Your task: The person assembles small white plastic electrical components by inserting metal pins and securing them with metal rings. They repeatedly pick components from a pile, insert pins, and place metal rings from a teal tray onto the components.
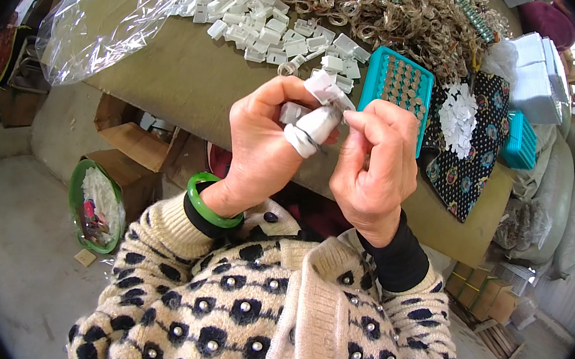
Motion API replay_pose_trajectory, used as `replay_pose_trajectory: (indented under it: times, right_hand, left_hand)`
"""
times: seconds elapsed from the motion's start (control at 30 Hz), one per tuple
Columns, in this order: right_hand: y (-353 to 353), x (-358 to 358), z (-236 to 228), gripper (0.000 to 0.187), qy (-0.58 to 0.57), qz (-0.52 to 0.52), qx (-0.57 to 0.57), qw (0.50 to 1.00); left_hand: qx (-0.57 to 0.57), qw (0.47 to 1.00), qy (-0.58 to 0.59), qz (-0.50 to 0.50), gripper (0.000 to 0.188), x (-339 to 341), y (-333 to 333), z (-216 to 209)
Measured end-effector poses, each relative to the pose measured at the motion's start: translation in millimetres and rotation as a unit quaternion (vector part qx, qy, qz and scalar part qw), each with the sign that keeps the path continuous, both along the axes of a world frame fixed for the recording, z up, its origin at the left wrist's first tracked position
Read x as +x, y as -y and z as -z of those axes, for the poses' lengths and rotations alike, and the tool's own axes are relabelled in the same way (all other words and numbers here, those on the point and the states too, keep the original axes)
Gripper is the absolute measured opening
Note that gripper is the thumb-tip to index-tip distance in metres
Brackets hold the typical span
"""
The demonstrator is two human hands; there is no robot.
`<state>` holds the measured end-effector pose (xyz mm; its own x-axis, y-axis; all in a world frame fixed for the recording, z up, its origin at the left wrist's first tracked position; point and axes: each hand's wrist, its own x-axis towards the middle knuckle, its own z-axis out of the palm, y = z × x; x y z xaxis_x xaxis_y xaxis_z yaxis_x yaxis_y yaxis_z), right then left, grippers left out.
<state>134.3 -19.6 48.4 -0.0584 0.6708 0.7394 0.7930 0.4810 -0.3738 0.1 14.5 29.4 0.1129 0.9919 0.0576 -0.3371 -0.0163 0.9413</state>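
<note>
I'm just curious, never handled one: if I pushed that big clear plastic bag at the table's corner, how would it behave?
The clear plastic bag looks thin and crumpled, so it would probably flop and fold rather than slide as one piece. It seems very light, likely to shift at a nudge. Part hangs past the table edge, so it might slip off.

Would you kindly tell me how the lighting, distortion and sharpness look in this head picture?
Head view: even daylight, soft shadows; blown-out glare at the upper right by the stacked sacks; fisheye bends the table edge and leaves black corners; left hand, right hand and the small white piece between them are sharp; the clear plastic bag glints.
</note>
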Motion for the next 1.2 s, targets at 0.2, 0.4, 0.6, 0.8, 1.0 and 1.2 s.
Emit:
replay_pose_trajectory:
  times: [0.2,0.4,0.6,0.8,1.0,1.2]
  right_hand:
    - [5.7,-3.4,-3.9,0.015,-0.186,-0.023,-0.110,0.976]
    - [3.4,-2.7,2.7,0.025,-0.063,0.013,-0.083,0.995]
    - [-3.1,-0.8,7.3,0.017,0.006,0.025,-0.012,1.000]
    - [2.1,-3.9,4.3,0.013,-0.082,0.011,-0.082,0.993]
    - [6.8,-5.1,-4.8,0.012,-0.264,-0.022,-0.244,0.933]
    - [8.1,-9.7,-4.8,0.012,-0.272,-0.014,-0.228,0.935]
  left_hand:
    - [-0.143,0.956,0.238,0.092,0.015,-5.4,-2.9,-0.4]
    - [-0.107,0.967,0.223,0.055,0.014,-0.9,-0.1,2.4]
    - [0.336,0.913,-0.185,-0.137,0.022,3.3,-3.2,4.6]
    - [-0.144,0.969,0.191,0.059,0.018,-6.8,3.4,-2.7]
    - [-0.275,0.885,0.331,0.179,0.013,-18.7,-2.7,-5.2]
    - [-0.281,0.908,0.266,0.164,0.031,-14.3,-3.0,-2.4]
